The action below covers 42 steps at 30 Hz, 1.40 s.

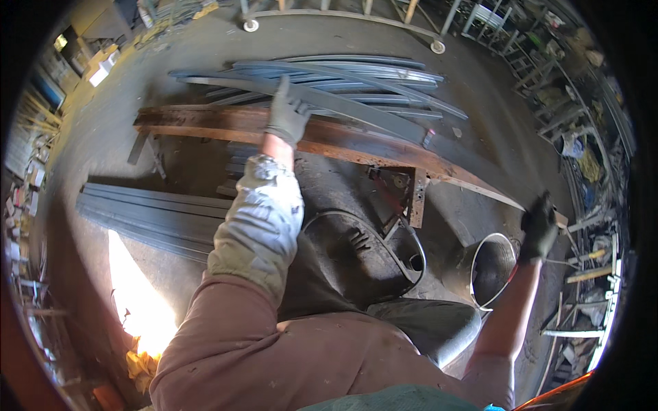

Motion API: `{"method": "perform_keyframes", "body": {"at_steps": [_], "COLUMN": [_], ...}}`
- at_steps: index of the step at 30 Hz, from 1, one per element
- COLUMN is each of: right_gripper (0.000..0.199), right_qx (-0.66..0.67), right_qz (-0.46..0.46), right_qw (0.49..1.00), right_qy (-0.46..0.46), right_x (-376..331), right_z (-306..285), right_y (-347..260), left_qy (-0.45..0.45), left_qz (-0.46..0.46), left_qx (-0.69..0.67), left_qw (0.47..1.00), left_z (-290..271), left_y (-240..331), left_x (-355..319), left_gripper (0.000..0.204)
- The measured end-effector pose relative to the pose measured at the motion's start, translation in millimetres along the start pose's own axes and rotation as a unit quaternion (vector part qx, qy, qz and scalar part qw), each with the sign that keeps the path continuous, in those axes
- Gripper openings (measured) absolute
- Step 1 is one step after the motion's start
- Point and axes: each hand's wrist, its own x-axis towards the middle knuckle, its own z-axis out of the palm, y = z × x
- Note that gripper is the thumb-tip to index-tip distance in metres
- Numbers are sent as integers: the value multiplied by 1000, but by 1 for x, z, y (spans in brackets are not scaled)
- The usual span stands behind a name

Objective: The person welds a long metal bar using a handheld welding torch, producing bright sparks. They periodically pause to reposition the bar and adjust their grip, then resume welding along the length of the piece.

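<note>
Head view: your left hand (286, 116), grey glove, grips long grey metal strip (384, 113) lying across rusty beam (226, 123). Your right hand (538, 229), dark glove, closed on strip's near end. Hands far apart. Step looks like lifting strip; next, raise both ends together.

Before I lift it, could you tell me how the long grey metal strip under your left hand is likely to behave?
The strip is long and thin, so it will probably sag and whip at its ends. It looks like steel, likely heavy for its width. The left hand and right hand are gloved, and its edges may well be sharp.
</note>
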Motion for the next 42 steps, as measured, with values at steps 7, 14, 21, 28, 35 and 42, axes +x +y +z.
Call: {"method": "perform_keyframes", "body": {"at_steps": [7, 14, 21, 28, 35, 42], "right_gripper": [54, 64, 85, 60, 57, 63], "right_qx": [-91, -169, 90, 118, 22, 59], "right_qz": [152, 332, 325, 175, 59, 174], "right_qw": [968, 876, 933, 921, 924, 918], "right_qy": [-180, -306, -129, -328, -377, -352], "right_x": [99, 152, 229, 119, 20, -15], "right_z": [124, 199, 233, 228, 116, 15], "right_y": [39, 104, 162, 92, 88, 140], "left_qy": [-112, -20, -5, -22, -78, 111], "left_qz": [197, 256, 292, 270, 336, 203], "left_qx": [180, 353, 405, 407, 495, 538], "left_qw": [957, 900, 866, 873, 798, 810], "left_z": [28, -4, -14, -32, -98, -254], "left_y": [46, 65, 66, 78, 98, 57], "left_x": [-85, -100, -90, -95, -88, -145], "left_gripper": [76, 53, 59, 64, 53, 60]}}
